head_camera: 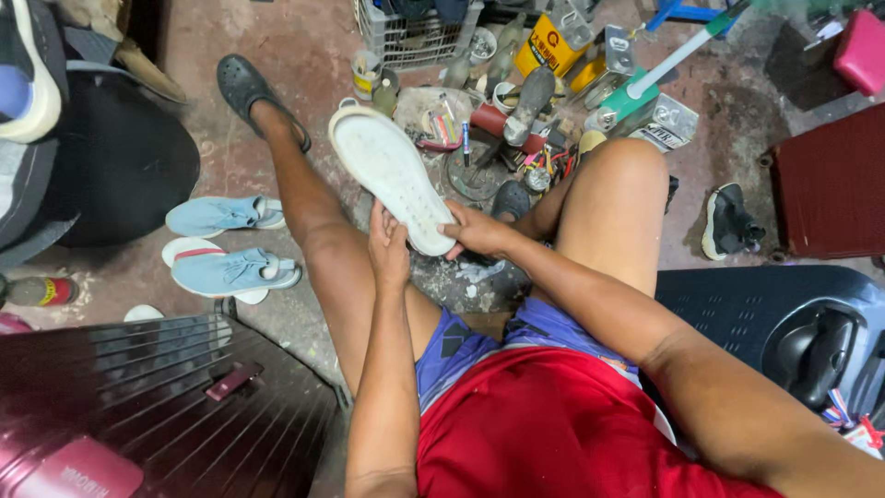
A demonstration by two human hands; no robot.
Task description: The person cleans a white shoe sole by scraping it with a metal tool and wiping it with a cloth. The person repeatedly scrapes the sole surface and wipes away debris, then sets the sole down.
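head camera, looking down, close above lap

Stained concrete floor (277,55), cluttered; a maroon suitcase (166,406) left, a dark red cabinet (830,184) right.

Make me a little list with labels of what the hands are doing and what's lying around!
left hand: grips the near end of the white shoe sole
right hand: holds the same end from the other side
sole: tilted, its far end points away over the floor
left of the legs: pair of light blue shoes on the floor
near corner: dark red suitcase
ahead: clutter of tools and cans, yellow can
right: one black shoe
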